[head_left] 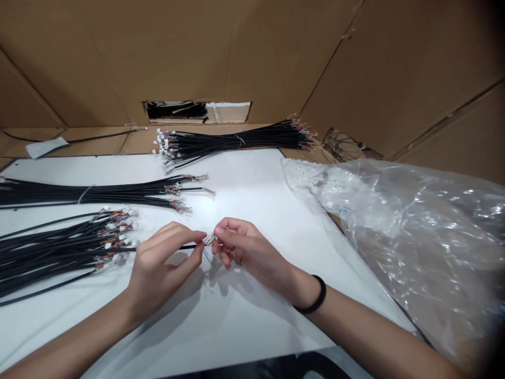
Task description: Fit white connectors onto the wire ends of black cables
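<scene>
A white paper tag (45,147) lies on brown cardboard (90,139) at far left, above a white board (240,173) serving as the work surface. On that surface, a loose bundle of black cables (59,252) ends in small white connectors (122,227), with a tied bundle (98,193) just beyond; both run roughly side by side, apparently to keep the leads from tangling. The left hand (163,268) has a closed grip on a single black cable (185,247), pinched between thumb and fingers. The cable's long axis lies almost level across the surface, its stripped end pointing right, between the hands, where fine colored wires (210,239) fan out. The right hand (252,252), a black wristband (317,297) at its wrist, meets that end in a tight pinch, though the fingers partly hide exactly which wires it holds. Holding from both sides seems to steady the thin wires. Another tied bundle (236,139) lies farther out, and a clear plastic bag (414,242) spreads across the right.
</scene>
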Demonstrator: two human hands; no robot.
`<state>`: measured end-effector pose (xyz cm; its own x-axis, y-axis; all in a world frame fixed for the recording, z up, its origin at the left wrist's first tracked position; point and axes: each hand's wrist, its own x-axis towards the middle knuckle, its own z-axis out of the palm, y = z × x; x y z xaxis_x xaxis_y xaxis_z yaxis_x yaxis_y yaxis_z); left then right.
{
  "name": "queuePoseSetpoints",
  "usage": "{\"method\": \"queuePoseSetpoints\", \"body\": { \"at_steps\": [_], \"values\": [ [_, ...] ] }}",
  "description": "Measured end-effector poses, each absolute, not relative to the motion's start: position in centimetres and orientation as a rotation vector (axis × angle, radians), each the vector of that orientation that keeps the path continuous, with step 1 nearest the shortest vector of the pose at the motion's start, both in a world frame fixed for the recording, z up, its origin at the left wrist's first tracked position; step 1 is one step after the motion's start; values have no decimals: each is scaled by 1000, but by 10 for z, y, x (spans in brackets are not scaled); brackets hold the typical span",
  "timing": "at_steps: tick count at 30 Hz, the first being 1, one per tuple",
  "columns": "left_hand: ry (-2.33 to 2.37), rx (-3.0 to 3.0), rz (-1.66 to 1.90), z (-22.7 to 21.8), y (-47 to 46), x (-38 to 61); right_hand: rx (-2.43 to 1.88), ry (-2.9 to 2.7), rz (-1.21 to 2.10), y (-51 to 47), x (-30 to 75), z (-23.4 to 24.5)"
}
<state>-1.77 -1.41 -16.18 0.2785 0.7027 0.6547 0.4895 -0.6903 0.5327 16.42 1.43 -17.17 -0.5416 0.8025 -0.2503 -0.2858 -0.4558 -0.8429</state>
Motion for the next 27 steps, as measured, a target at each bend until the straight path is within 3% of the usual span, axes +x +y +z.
{"method": "queuePoseSetpoints", "body": {
  "at_steps": [16,27],
  "values": [
    [1255,2050,1303,-161,-18,-19,-880,-1146,1921,14,166,-169],
    [1237,2014,1257,-156,-19,-22,-912,-1618,1665,26,172,-171]
  ]
}}
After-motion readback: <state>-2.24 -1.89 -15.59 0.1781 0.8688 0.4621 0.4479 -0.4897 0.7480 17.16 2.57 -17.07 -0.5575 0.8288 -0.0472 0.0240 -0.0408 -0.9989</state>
